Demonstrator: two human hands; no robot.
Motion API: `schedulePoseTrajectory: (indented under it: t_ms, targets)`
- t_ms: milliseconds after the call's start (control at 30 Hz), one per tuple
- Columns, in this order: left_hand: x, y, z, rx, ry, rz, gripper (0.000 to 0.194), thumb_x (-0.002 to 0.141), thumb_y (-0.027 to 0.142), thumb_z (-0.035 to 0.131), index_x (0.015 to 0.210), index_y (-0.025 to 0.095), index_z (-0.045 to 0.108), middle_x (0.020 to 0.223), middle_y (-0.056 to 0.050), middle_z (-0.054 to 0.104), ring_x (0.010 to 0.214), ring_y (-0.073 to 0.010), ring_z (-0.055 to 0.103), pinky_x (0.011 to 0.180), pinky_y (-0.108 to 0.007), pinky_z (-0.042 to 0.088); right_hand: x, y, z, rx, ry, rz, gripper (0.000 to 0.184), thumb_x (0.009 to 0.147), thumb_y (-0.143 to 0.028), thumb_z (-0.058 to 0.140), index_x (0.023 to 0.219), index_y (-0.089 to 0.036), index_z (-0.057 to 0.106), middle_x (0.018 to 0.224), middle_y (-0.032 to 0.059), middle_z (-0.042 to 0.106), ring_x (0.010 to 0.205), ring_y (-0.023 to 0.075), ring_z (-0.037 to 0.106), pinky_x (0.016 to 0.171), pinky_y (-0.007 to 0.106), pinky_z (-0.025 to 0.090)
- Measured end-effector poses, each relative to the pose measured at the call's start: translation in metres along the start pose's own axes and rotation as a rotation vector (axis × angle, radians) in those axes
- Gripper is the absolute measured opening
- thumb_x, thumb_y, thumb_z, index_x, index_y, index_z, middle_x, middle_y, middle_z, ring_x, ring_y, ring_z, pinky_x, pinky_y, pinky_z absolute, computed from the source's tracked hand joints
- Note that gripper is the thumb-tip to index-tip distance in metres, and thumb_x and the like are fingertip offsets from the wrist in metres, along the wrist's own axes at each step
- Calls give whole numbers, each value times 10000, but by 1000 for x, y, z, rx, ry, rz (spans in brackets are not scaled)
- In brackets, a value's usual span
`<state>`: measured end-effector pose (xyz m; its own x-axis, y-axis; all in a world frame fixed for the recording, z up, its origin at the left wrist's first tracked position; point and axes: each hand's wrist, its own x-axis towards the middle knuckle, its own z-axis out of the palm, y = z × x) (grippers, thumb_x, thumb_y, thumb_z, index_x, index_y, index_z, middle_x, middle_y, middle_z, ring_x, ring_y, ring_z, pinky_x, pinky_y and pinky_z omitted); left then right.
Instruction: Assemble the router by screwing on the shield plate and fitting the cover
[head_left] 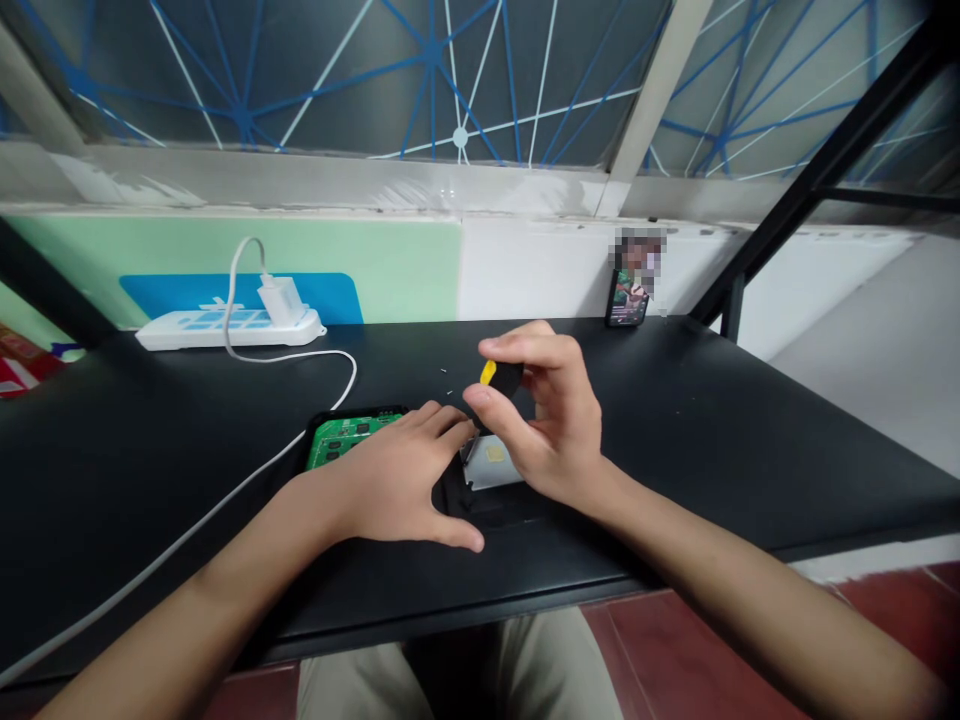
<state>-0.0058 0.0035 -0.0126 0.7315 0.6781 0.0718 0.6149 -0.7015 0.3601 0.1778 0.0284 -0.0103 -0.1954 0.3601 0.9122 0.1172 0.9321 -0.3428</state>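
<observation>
My right hand [559,420] grips a screwdriver with a black and yellow handle [507,378], its thumb and fingers closed around the handle. The thin shaft points down toward a silver metal plate [491,468], though my fingers partly hide the tip. Fingers forward and thumb stretched out, my left hand [401,475] lies flat across an opened black device. Left of that hand, a green circuit board [349,437] shows in the device's black casing. The middle of the device is hidden beneath my palm.
Two tiny screws [446,382] lie on the black table [750,440] beyond the device. A white power strip [217,328] with a plugged-in charger [281,300] stands back left. Its white cable [225,495] crosses the left side. A phone [628,295] leans against the back wall.
</observation>
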Motion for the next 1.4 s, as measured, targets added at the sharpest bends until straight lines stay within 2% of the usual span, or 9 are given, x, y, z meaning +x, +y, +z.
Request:
schedulePoseTrajectory:
  t_ms: [133, 233, 467, 567, 667, 800, 933, 1133, 1400]
  targets:
    - [0, 1, 0, 35, 1, -3, 873, 748, 639, 779, 1408, 152, 481, 1300, -173, 580, 1297, -405, 502, 1178, -583, 308, -3, -6, -2, 90, -80, 118, 352, 998, -223, 509, 1342, -281, 554, 1229, 74, 656, 1023, 194, 680, 777, 364, 635]
    - [1, 0, 1, 56, 1, 5, 894, 758, 637, 774, 1431, 143, 454, 1327, -184, 560, 1310, -404, 485, 1176, -577, 313, -3, -7, -3, 99, -77, 125, 393, 994, -195, 514, 1380, -263, 532, 1206, 77, 670, 1037, 192, 689, 831, 373, 634]
    - [1, -1, 2, 40, 1, 8, 844, 762, 682, 738, 1374, 148, 508, 1262, -172, 596, 1235, -412, 521, 1147, -593, 325, 2, -3, -1, 16, -23, 42, 358, 917, -185, 662, 1264, -255, 608, 1097, 56, 662, 888, 160, 637, 668, 295, 609]
    - [0, -1, 1, 17, 0, -5, 843, 760, 666, 749, 1381, 149, 508, 1307, -178, 582, 1259, -420, 510, 1157, -592, 302, 1, -4, -1, 33, -19, 47, 364, 903, -177, 679, 1248, -270, 610, 1079, 45, 659, 874, 158, 631, 678, 301, 604]
    - [0, -1, 1, -2, -4, -26, 846, 746, 666, 759, 1361, 134, 530, 1285, -186, 582, 1263, -432, 499, 1132, -589, 329, 0, -6, -2, 88, -36, 73, 351, 938, -178, 622, 1280, -258, 603, 1157, 63, 656, 932, 169, 664, 720, 321, 621]
    - [0, -3, 4, -13, 52, 23, 878, 760, 684, 737, 1440, 199, 467, 1337, -157, 562, 1295, -421, 471, 1130, -587, 330, -1, -8, -3, 113, -64, 105, 360, 979, -176, 548, 1332, -237, 586, 1189, 79, 667, 1002, 178, 686, 790, 340, 633]
    - [-1, -5, 6, -14, 66, 41, 909, 768, 703, 721, 1476, 215, 426, 1342, -150, 562, 1283, -414, 478, 1099, -571, 368, 2, -7, -3, 66, -47, 74, 357, 952, -159, 600, 1303, -222, 607, 1133, 73, 683, 936, 162, 676, 739, 311, 624]
    - [0, -3, 3, 11, 22, 4, 858, 761, 707, 719, 1409, 193, 488, 1230, -147, 594, 1193, -403, 526, 1044, -569, 407, 5, -9, -3, 42, -37, 47, 319, 936, -153, 627, 1247, -226, 629, 1082, 57, 681, 910, 157, 671, 697, 298, 609]
    - [0, -4, 4, 55, 32, 26, 871, 759, 707, 729, 1416, 198, 469, 1220, -142, 589, 1171, -390, 543, 1050, -571, 422, 4, -9, -3, 53, -36, 72, 308, 950, -175, 611, 1254, -225, 620, 1128, 64, 686, 929, 155, 683, 711, 294, 632]
